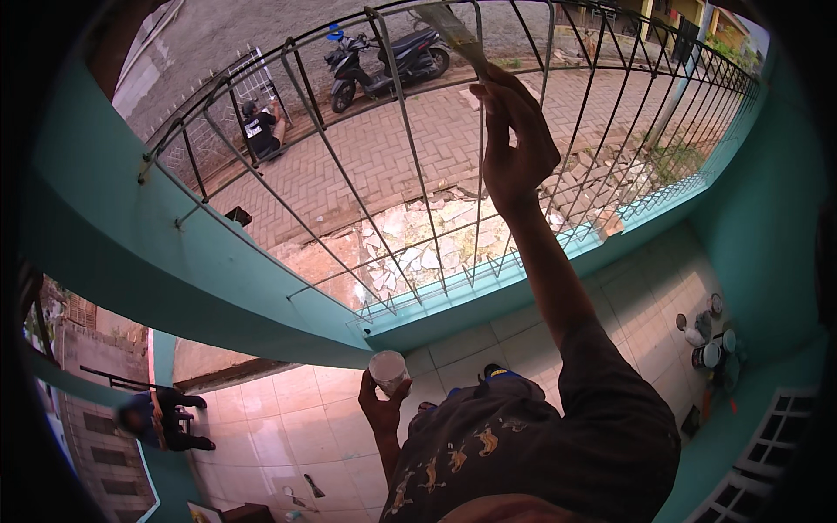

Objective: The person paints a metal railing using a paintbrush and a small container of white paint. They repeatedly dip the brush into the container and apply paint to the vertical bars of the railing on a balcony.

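Observation:
My right hand (520, 157) is raised high at the window grille, its fingers pinched round the handle of a flat paintbrush (451, 33). The wide head of the brush points up and left, overlapping the top rail of the dark metal grille (403, 109); whether it touches the bars I cannot tell. Low in front of my body, my left hand (380, 408) grips a small whitish tub (389, 369) by its side. The tub's mouth faces up, and what is inside is hard to make out.
A teal ledge (436, 324) runs under the grille. Paint buckets (706, 355) stand on the tiled floor at the right. One person sits (166, 418) at the lower left; another crouches (259, 131) outside by a white metal frame. A scooter (388, 65) is parked beyond the bars, past rubble (427, 240).

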A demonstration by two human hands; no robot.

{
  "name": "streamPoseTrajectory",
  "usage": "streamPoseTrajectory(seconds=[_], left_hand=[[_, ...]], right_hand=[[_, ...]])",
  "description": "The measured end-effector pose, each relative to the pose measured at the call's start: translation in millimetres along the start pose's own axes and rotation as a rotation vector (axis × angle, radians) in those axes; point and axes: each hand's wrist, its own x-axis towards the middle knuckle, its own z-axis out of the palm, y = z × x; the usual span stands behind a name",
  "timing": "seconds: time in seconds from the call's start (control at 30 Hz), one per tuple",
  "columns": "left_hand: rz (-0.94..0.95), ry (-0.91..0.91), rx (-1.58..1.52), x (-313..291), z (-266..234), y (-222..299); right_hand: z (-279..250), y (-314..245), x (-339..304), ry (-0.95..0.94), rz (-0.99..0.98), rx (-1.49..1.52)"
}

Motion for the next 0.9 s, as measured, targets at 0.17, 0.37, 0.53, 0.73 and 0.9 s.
streamPoseTrajectory(seconds=[0.17,0.37,0.53,0.73,0.9], left_hand=[[0.006,0.000,-0.009,-1.4,0.6,0.6],[0.005,0.022,0.015,-1.3,0.5,3.7],[0.028,0.005,0.011,-1.6,0.8,1.2],[0.001,0.018,-0.015,-1.7,6.1,4.0],[0.014,-0.006,0.001,0.0,9.2,6.2]], right_hand=[[2.6,18.6,6.7,-0.082,-0.119,0.000],[-11.2,21.7,1.5,-0.189,-0.152,0.012],[-11.4,38.0,16.6,-0.297,-0.254,-0.001],[-23.6,38.3,16.1,-0.304,-0.297,-0.027],[-15.9,41.5,22.2,-0.377,-0.290,-0.010]])
